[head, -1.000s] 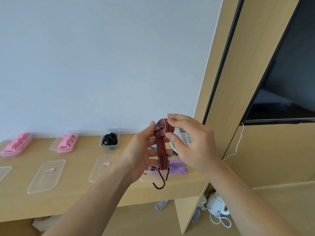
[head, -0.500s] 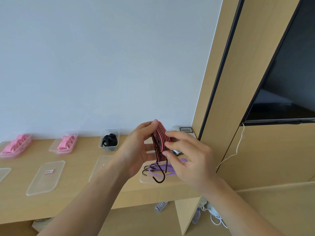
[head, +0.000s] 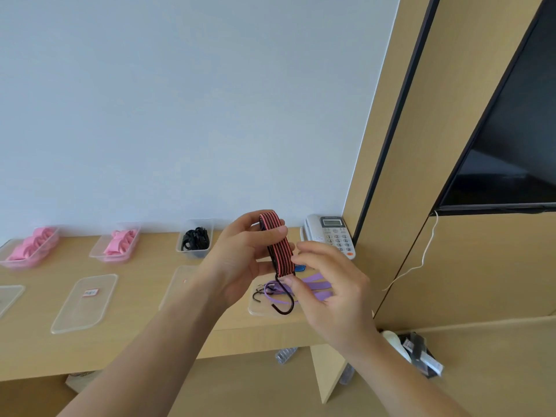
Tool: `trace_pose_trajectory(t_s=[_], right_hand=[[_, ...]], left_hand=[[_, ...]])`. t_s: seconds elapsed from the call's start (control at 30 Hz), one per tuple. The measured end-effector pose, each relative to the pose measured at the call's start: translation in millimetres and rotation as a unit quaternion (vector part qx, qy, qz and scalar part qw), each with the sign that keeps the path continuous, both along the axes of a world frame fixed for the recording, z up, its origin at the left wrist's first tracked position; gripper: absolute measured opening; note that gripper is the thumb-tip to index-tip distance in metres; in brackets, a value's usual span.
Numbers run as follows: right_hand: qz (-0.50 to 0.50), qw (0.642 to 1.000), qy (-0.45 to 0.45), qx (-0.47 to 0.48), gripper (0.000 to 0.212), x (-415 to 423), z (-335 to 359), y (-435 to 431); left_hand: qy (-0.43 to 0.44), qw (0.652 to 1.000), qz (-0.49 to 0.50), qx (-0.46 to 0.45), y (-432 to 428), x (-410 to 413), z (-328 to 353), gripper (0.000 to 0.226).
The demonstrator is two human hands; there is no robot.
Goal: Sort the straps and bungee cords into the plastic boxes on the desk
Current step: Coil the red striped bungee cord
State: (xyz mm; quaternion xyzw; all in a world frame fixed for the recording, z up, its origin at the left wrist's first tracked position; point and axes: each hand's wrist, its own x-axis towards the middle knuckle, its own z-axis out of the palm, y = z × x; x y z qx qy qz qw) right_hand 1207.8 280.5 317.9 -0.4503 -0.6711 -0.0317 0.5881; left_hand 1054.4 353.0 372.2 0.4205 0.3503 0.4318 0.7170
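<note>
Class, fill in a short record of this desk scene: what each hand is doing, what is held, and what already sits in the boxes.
Left hand: grips the folded red-and-black bungee cord, thumb on its front
Right hand: fingertips at the cord's lower end; grip unclear
Hook: hangs below the cord
Box contents: pink straps in two boxes, black items in a third
Unsorted: purple straps on a lid

Right hand [head: 331, 291] lower on cord [head: 278, 246]

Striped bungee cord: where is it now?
Head view, centre, above the desk: left hand holds the folded bungee cord, right hand pinches its lower end, hook over purple straps.
</note>
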Motion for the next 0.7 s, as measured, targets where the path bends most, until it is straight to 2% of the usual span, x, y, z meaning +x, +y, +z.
trace_pose_trajectory(t_s=[0.07, 0.1, 0.17, 0.23, 0.3, 0.4, 0.47, 0.6, 0.7], right_hand=[[-0.003, 0.995, 0.063, -0.082, 0.022, -1.4, -8.6, -2.8], [0.001, 0.983, 0.106, -0.153, 0.023, -1.5, -12.2, -2.8], [0.056, 0.927, 0.181, -0.325, 0.031, 1.0, -19.8, 0.3], [0.122, 0.881, 0.195, -0.412, 0.025, 3.6, -27.2, 5.0], [0.147, 0.873, 0.177, -0.429, 0.012, 6.5, -33.0, 8.0], [0.124, 0.880, 0.170, -0.425, 0.009, 11.2, -37.3, 16.8], [0.093, 0.888, 0.158, -0.421, 0.008, 14.8, -38.8, 24.0], [0.089, 0.876, 0.187, -0.435, 0.016, 23.6, -41.7, 36.4], [0.115, 0.867, 0.225, -0.430, 0.026, 31.4, -43.8, 41.0]], left_hand=[[-0.004, 1.000, 0.022, -0.013, 1.9, -0.3, -7.0, 0.033], [-0.006, 0.999, 0.031, -0.019, 2.6, -0.8, -10.6, 0.033], [-0.002, 0.999, 0.042, -0.027, 3.4, -1.4, -17.0, 0.033], [0.006, 0.998, 0.048, -0.036, 3.6, -1.0, -21.6, 0.031], [0.008, 0.998, 0.046, -0.048, 3.2, 0.4, -24.9, 0.023], [0.009, 0.996, 0.037, -0.075, 3.2, 4.0, -30.6, 0.008], [0.014, 0.996, 0.041, -0.084, 4.2, 8.2, -34.6, 0.007], [0.072, 0.993, 0.052, -0.075, 5.4, 21.1, -48.0, 0.021], [0.115, 0.989, 0.035, -0.081, 6.2, 32.7, -57.9, 0.017]])
